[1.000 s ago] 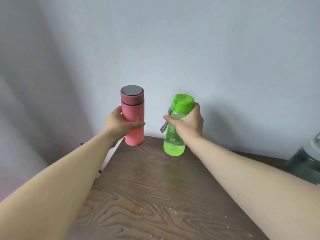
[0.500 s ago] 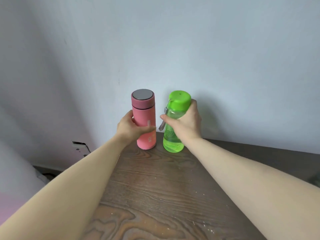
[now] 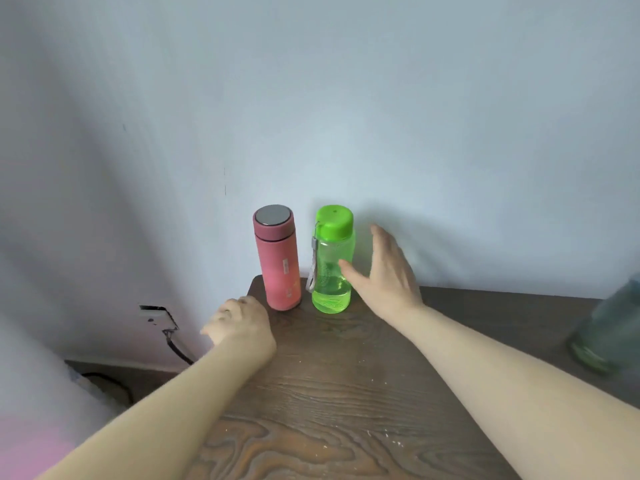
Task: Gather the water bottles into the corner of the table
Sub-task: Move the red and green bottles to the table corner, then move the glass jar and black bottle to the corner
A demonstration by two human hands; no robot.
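A pink flask (image 3: 278, 261) with a steel-topped lid stands upright at the far left corner of the dark wooden table (image 3: 346, 393). Right beside it stands a clear green bottle (image 3: 333, 261) with a green cap and a grey strap. My left hand (image 3: 240, 323) is below and left of the flask, fingers curled loosely, holding nothing. My right hand (image 3: 384, 275) is just right of the green bottle with fingers spread; the thumb tip is at the bottle's side.
The pale wall rises directly behind the bottles. A blurred dark glass bottle (image 3: 609, 327) stands at the right edge of view. Left of the table, a wall socket (image 3: 156, 315) and a black cable hang above the floor.
Both bottles were carried to the corner and set down. Both hands have let go: the left has pulled back and curled, the right has opened beside the green bottle.
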